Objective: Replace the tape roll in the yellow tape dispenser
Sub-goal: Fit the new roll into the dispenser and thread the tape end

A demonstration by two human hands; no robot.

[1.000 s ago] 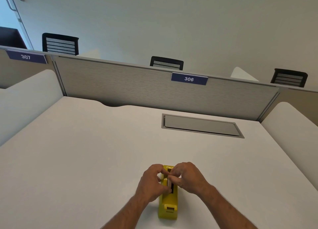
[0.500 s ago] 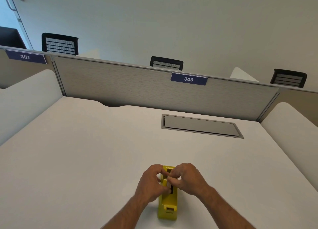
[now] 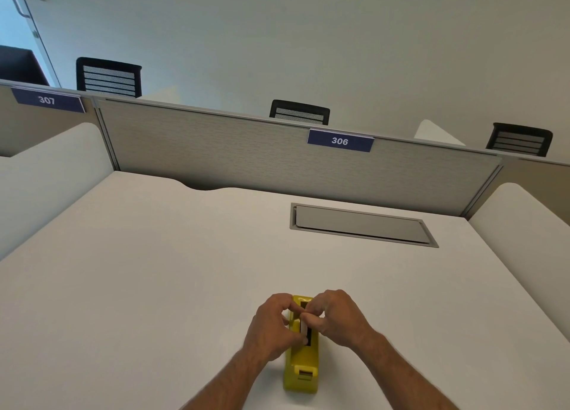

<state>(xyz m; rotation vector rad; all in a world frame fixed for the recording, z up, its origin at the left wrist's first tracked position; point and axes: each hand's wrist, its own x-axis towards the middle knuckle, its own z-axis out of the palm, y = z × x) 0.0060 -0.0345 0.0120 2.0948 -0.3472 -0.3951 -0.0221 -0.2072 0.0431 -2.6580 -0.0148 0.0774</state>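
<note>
The yellow tape dispenser (image 3: 301,369) lies on the white desk (image 3: 154,286) near its front edge, cutter end towards me. A pale tape roll (image 3: 303,328) stands edge-on in the dispenser's dark slot, mostly hidden by fingers. My left hand (image 3: 271,326) is on the left of the dispenser, its fingertips pinching the roll. My right hand (image 3: 334,317) comes from the right, its fingertips also closed on the roll over the slot. Whether the roll is seated in the slot I cannot tell.
A grey cable-tray lid (image 3: 361,224) is set into the desk at the back right. A grey partition (image 3: 246,153) with a "306" label (image 3: 340,141) closes the far edge; white side panels (image 3: 40,175) flank the desk. Black chairs (image 3: 108,78) show behind.
Both hands have stayed on the tape roll over the dispenser's slot, with only slight shifts of the fingers. The dispenser has not moved.
</note>
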